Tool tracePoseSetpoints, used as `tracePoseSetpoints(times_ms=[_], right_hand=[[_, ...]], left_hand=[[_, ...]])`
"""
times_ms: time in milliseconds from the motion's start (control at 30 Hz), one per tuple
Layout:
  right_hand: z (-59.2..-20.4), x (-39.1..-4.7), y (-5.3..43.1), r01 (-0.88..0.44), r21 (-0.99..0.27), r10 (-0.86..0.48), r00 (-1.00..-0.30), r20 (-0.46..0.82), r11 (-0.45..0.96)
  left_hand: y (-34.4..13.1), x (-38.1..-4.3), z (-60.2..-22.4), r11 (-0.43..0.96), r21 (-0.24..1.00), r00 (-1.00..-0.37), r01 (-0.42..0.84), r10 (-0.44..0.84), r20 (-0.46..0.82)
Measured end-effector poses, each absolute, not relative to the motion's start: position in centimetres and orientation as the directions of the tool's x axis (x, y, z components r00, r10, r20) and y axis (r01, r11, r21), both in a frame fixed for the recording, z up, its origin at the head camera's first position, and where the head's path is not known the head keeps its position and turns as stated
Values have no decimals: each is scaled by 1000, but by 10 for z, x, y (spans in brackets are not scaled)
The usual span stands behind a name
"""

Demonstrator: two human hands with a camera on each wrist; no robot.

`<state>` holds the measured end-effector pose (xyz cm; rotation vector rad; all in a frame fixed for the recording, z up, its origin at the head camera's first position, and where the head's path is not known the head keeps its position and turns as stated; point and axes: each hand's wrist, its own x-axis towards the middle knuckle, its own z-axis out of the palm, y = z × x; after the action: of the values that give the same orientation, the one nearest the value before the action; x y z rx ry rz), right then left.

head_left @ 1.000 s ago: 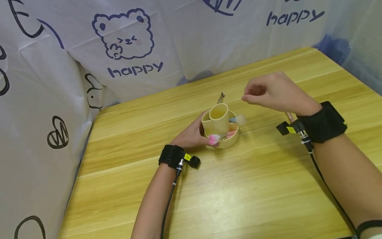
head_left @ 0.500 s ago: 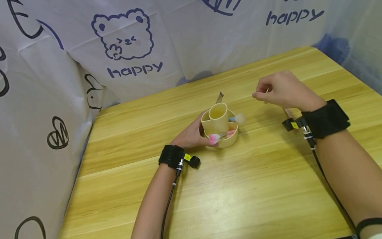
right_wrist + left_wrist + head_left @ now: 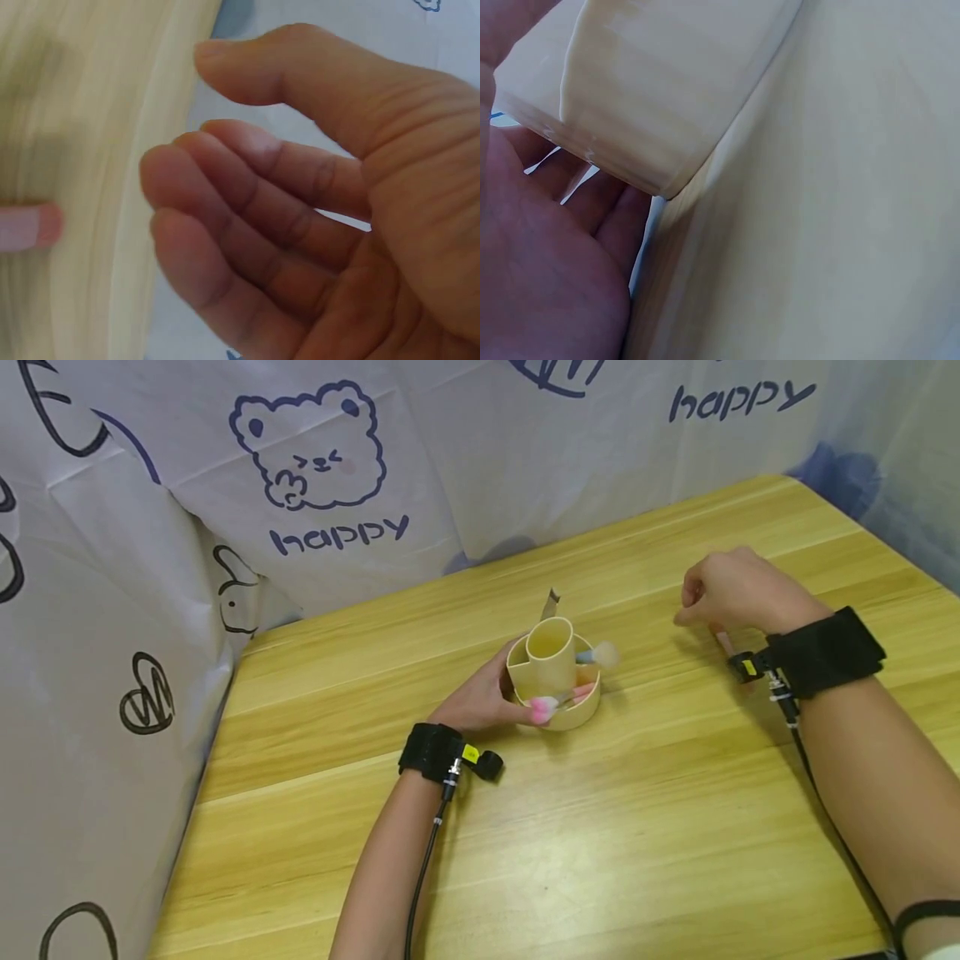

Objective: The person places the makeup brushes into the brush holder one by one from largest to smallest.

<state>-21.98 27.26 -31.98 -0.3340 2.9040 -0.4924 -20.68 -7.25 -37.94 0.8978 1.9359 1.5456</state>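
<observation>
My left hand (image 3: 483, 700) grips a round cream organizer (image 3: 576, 718) on the table, its thumb along the near wall. In the left wrist view, fingers (image 3: 592, 199) curve behind the organizer (image 3: 645, 90). A brush with pale bristles (image 3: 606, 656) sticks out to the right of the tall centre tube. At the front lies a brush with a pink-and-white tip (image 3: 543, 708). Behind the tube rises a flat strip with a notched end (image 3: 551, 603). My right hand (image 3: 738, 589) hovers over the table's right side, fingers loosely curled, holding nothing.
A pinkish stick-like thing (image 3: 723, 640) lies under the right wrist, partly hidden by the wrist camera; its rounded pink end (image 3: 46, 225) shows in the right wrist view. The wooden table (image 3: 637, 827) meets a printed cloth (image 3: 450, 460) at the back and left.
My right hand has moved to the right, away from the organizer, and a little lower. The left hand and the organizer have stayed in place.
</observation>
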Motion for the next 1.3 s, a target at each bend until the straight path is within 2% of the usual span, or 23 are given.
tracePoseSetpoints(times_ms=[167, 433, 533, 767, 1000, 1300], right_hand=[[-325, -219, 281, -159, -355, -243, -947, -208, 921], [-329, -222, 290, -117, -352, -223, -935, -276, 929], [-331, -222, 293, -110, -354, -216, -937, -274, 929], [-335, -221, 296, -114, -343, -206, -948, -244, 932], [-339, -223, 298, -124, -335, -218, -941, -260, 934], [-340, -223, 298, -90, -345, -197, -937, -288, 934]], left_hand=[[-72, -206, -379, 165, 967, -672, 194, 740, 8], [-74, -213, -393, 156, 966, -649, 207, 760, 16], [-74, -216, -397, 135, 967, -637, 217, 770, 35], [-71, -207, -380, 138, 971, -636, 193, 771, 16], [-73, -203, -377, 233, 947, -690, 223, 724, -16], [-74, -204, -377, 206, 953, -672, 223, 740, -2]])
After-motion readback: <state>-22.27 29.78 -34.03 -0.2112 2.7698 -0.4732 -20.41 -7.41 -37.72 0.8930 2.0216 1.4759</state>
